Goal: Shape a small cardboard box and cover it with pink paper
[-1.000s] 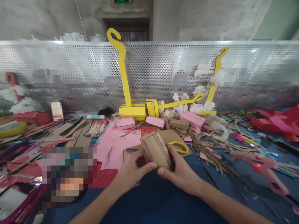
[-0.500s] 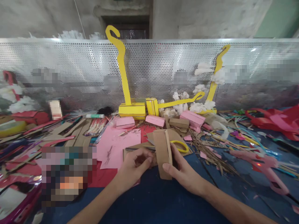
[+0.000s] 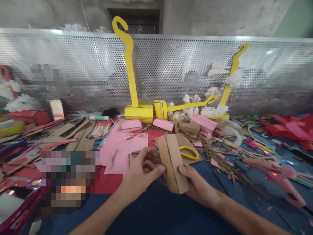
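Observation:
A small brown cardboard box (image 3: 173, 163) with dark seams along its length stands tilted between my hands above the blue tabletop. My right hand (image 3: 199, 182) grips its lower right side, thumb on the near face and fingers behind. At its left edge, my left hand (image 3: 144, 168) has its thumb tip against the box and its fingers curled, partly hidden behind it. Just behind the box, yellow-handled scissors (image 3: 189, 152) lie on a piece of brown cardboard (image 3: 197, 158). Pink paper sheets (image 3: 114, 153) lie left of my left hand.
A pink glue gun (image 3: 276, 173) with a lit red light lies at right beside dry twigs (image 3: 227, 169). Small pink boxes (image 3: 163, 125) and yellow hooked cardboard shapes (image 3: 130, 71) stand at the back before a perforated metal panel (image 3: 85, 75). Cardboard strips (image 3: 79, 132) clutter the left.
The cardboard box has turned in my hands, so two faces and the seam between them now show, and it leans more. My left thumb has come to its edge. The view has shifted slightly.

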A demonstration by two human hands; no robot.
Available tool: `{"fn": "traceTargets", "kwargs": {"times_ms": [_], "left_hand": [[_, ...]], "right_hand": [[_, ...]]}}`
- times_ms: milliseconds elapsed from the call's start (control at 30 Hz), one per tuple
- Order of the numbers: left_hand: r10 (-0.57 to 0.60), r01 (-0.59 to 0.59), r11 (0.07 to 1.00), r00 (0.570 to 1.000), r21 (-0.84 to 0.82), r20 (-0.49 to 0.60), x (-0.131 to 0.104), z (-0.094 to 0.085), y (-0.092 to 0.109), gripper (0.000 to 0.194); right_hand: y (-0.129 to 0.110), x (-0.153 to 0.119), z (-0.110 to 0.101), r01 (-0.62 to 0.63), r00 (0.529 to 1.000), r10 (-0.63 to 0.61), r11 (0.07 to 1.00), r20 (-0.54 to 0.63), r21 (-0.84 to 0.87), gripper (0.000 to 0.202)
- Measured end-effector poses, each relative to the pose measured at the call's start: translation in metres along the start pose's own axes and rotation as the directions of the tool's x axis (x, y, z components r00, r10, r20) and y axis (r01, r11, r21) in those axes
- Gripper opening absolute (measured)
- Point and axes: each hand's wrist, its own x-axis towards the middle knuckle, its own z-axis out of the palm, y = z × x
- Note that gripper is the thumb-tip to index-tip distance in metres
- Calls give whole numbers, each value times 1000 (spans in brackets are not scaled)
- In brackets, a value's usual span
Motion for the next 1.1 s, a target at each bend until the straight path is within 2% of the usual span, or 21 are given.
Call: {"fn": "traceTargets", "kwargs": {"times_ms": [67,100,200,300,367,400,433,500,567,600,633,700,800,933,1000,1100], "left_hand": [[-77,79,992,997,-96,29,0,-1,-2,59],[-113,121,982,991,-144,65,0,-1,-3,62],[-167,206,949,971,-238,173,-1,-1,-5,58],[-162,214,935,967,-282,198,-2,3,0,55],[-148,188,925,979,-330,143,-3,5,6,56],[-154,181,913,983,-367,102,-2,5,9,57],[-174,183,893,983,-410,60,-1,5,12,59],[-258,215,841,966,-497,-18,3,3,16,59],[-326,215,798,940,-564,-103,8,-1,18,54],[-337,193,788,930,-585,-146,10,-3,18,50],[-335,167,786,925,-596,-182,12,-4,18,46],[-313,136,792,928,-595,-204,14,-6,17,41],[-314,184,806,939,-562,-142,11,-3,15,47],[-310,218,822,946,-525,-92,7,2,15,59],[-308,212,830,945,-516,-107,7,4,16,60],[-316,201,838,937,-508,-150,6,4,18,57]], "right_hand": [[-6,-1,4,-34,999,34,999,19,-22,65],[-9,-2,5,-57,998,58,997,29,-47,65],[-16,-4,8,-149,984,157,983,79,-105,68],[-16,-4,6,-199,971,215,970,109,-138,68],[-16,-1,0,-97,995,94,965,-24,-243,62],[-16,2,-5,-16,993,-24,938,-112,-345,57],[-17,5,-12,61,969,-167,877,-184,-476,53],[-23,11,-30,107,917,-350,678,-191,-727,44],[-31,13,-50,11,874,-439,447,-208,-894,33],[-36,13,-58,-40,869,-455,324,-193,-945,29],[-40,12,-65,-66,887,-433,229,-163,-971,27],[-48,8,-73,-65,936,-337,121,-102,-991,30],[-52,1,-71,-29,975,-216,79,-45,-996,37],[-47,-4,-62,23,977,-214,72,6,-997,55],[-43,-4,-58,-3,978,-207,73,-18,-997,55],[-39,-2,-56,-140,978,-147,54,-147,-989,41]]}}
